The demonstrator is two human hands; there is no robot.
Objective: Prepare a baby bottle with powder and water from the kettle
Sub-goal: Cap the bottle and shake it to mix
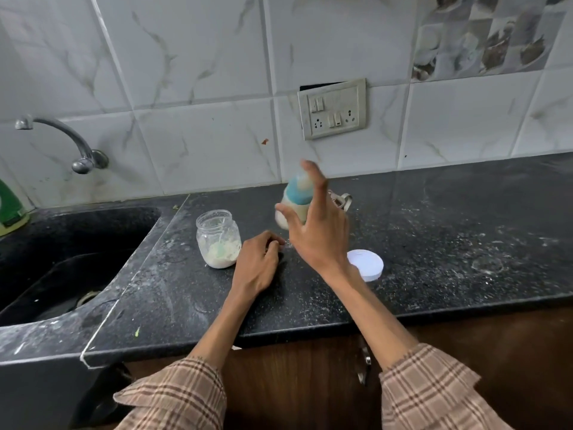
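Observation:
My right hand (313, 225) holds a baby bottle (296, 198) above the black counter; the bottle has a blue collar, a pale teat and milky liquid inside, and it is motion-blurred. My forefinger stretches up over the teat. My left hand (259, 263) rests on the counter below it, fingers curled, with nothing seen in it. A glass jar (218, 238) with white powder and a pale green scoop inside stands open to the left of my left hand. Its white lid (366, 264) lies flat on the counter to the right of my right wrist. No kettle is in view.
A black sink (71, 262) with a wall tap (66, 141) fills the left side. A small metal object (342, 201) lies behind the bottle. A switch and socket plate (331, 108) is on the tiled wall. Powder is scattered on the counter (449, 243). A green item (11, 209) sits at far left.

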